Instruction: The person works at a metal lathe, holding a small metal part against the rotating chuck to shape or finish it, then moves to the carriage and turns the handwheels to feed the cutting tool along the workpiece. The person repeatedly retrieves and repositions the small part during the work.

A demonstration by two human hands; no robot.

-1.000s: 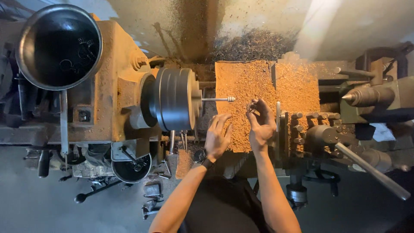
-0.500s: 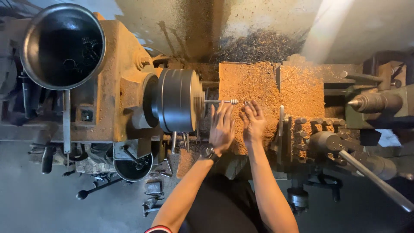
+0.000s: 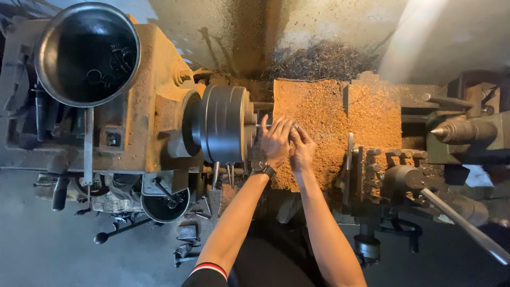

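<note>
Both hands meet at frame centre: left hand [image 3: 276, 141] and right hand [image 3: 302, 149], fingers curled in a pinching grip round a thin metal rod [image 3: 261, 126] poking from the dark lathe chuck [image 3: 223, 123]; orange shavings [image 3: 319, 114] just right.

- Lathe bed [image 3: 372, 159]: its flat plates are coated with orange-brown sawdust-like chips [image 3: 319, 117].
- Dark curled swarf [image 3: 324, 61] is heaped behind the bed.
- Grey floor [image 3: 42, 250]: seen below the machine.
</note>
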